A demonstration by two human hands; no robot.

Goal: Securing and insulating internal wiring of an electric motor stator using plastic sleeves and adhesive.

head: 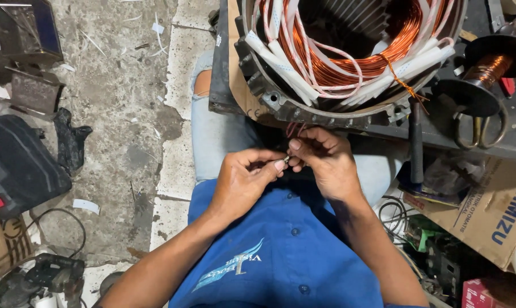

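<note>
Left hand (243, 181): fingers curled, thumb and forefinger pinched on the thin wire ends (285, 161) at frame centre. Right hand (324, 159): fingertips closed on the same wire ends from the 3 o'clock side, touching the left fingertips. Wire ends: just below the motor stator (303, 105) (at 12 o'clock from the hands), pink leads running up toward it. Copper winding (349, 65) with white insulation sleeves (280, 65) inside the stator. Wire spool (486, 68) and scissors (479, 130) at 2 o'clock; cardboard box (486, 211) at 4 o'clock; black case (18, 165) at 9 o'clock.
</note>
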